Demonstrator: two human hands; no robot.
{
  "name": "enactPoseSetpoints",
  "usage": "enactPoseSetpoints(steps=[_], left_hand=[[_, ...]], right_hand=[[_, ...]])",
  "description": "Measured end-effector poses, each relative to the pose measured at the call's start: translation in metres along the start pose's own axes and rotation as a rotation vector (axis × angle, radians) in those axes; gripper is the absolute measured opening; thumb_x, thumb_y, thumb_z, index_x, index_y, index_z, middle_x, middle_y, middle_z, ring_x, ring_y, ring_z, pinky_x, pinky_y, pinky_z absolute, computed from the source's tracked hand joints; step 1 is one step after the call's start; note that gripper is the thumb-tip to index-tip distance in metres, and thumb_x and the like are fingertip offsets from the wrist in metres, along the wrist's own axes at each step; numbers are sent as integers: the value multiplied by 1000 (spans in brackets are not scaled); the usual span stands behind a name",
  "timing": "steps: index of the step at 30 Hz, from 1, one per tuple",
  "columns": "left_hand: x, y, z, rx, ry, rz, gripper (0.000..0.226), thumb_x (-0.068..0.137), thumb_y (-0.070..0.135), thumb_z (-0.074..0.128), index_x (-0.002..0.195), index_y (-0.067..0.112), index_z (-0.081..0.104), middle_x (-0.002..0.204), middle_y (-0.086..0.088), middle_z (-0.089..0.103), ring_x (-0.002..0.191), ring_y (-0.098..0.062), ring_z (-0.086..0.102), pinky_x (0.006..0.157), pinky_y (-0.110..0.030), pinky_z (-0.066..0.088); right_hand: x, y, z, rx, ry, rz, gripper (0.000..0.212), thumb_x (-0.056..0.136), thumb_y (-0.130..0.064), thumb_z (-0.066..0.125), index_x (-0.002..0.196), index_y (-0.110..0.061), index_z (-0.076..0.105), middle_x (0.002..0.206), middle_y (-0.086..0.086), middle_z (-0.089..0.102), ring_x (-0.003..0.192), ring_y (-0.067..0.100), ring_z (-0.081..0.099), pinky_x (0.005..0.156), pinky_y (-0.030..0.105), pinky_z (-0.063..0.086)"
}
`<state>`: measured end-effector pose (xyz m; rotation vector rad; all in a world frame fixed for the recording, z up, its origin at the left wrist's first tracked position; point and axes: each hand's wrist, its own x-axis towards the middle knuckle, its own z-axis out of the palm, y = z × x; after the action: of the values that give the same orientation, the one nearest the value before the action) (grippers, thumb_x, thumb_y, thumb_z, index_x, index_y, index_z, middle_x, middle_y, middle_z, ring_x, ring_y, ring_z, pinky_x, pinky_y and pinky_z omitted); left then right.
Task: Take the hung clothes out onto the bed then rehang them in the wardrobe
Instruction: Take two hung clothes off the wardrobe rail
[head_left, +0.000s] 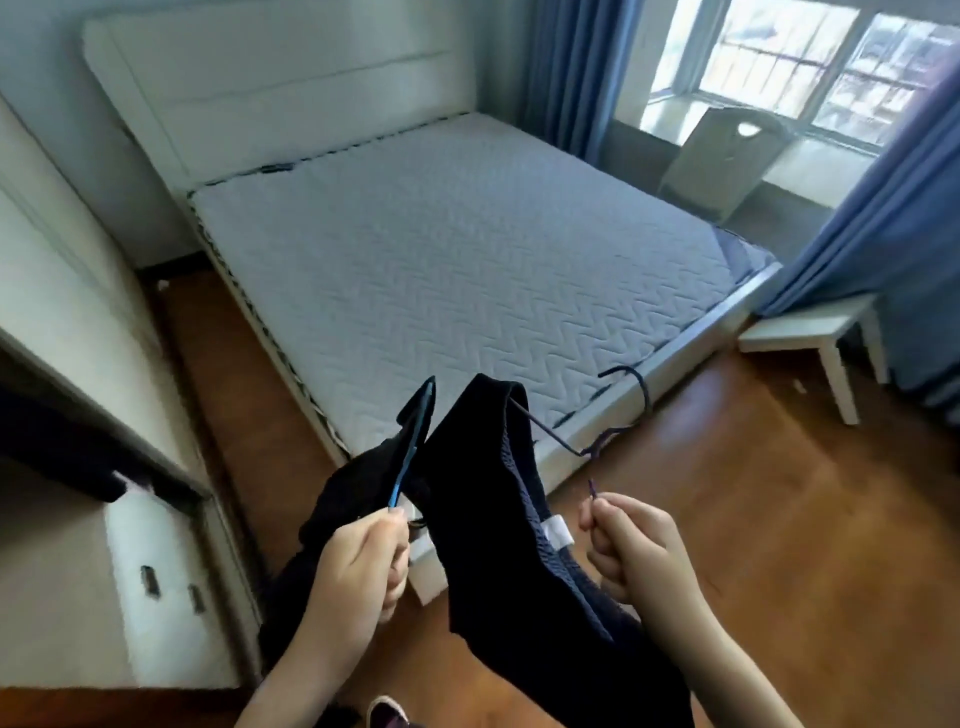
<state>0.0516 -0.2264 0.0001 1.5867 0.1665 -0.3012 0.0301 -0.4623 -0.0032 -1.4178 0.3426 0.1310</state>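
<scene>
My left hand pinches the blue hanger, my right hand the purple hanger; the dark garments may slide floorward short of the bed.

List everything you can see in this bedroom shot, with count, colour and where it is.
bed: one, white frame, grey quilted mattress, centre
garment: at least one, dark navy, held between the hands
blue hanger: one, blue, left hand
purple hanger: one, dark purple, right hand
wardrobe: one, white, left
curtains: two, blue, by the window
window: one, barred, upper right
chair: one, white, below the window
stool: one, white, right
floor: brown wood
left hand: grips blue hanger
right hand: pinches purple hanger
</scene>
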Motion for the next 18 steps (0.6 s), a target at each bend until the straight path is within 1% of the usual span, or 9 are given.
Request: enactPoseSetpoints(steps=[4,7,9,13,16,18], left_hand=[[-2,-1,109,43,-146,-14,44,100,15,37,56,15,34,46,1,27,37,-10,23,41,-15,18],[3,5,187,85,-219,-26,52,99,17,39,47,21,36,43,3,29,34,-9,23,39,-13,19],[11,13,234,143,-267,3,55,99,19,40,44,22,35,43,1,29,34,-10,23,38,-13,18],[43,28,308,236,-316,137,46,98,17,42,52,14,37,48,-6,31,39,-13,26,38,-17,20],[84,33,363,267,-353,201,46,99,16,41,53,14,38,49,-7,33,41,-13,27,38,-17,21],[117,32,402,271,-363,224,45,100,14,40,55,12,39,50,-8,34,40,-13,28,38,-16,21]], right_hand=[[-39,1,-115,-23,179,-44,31,100,-3,39,73,1,53,57,6,23,40,9,21,37,11,18],[-59,-1,-189,-59,289,-76,32,100,-2,40,71,0,56,53,7,25,39,10,23,37,12,21],[-66,-8,-231,-35,341,-84,33,100,-2,41,71,0,56,53,6,26,39,9,23,37,12,21],[-54,-22,-305,-2,428,-119,35,99,-2,40,68,-3,55,50,1,27,38,8,23,37,12,21],[-27,-26,-357,-54,508,-143,37,99,-4,42,65,-6,57,49,0,30,40,11,24,39,14,22],[-2,-27,-392,-87,560,-156,36,99,-5,43,65,-5,56,49,-2,31,41,11,24,40,16,21]])
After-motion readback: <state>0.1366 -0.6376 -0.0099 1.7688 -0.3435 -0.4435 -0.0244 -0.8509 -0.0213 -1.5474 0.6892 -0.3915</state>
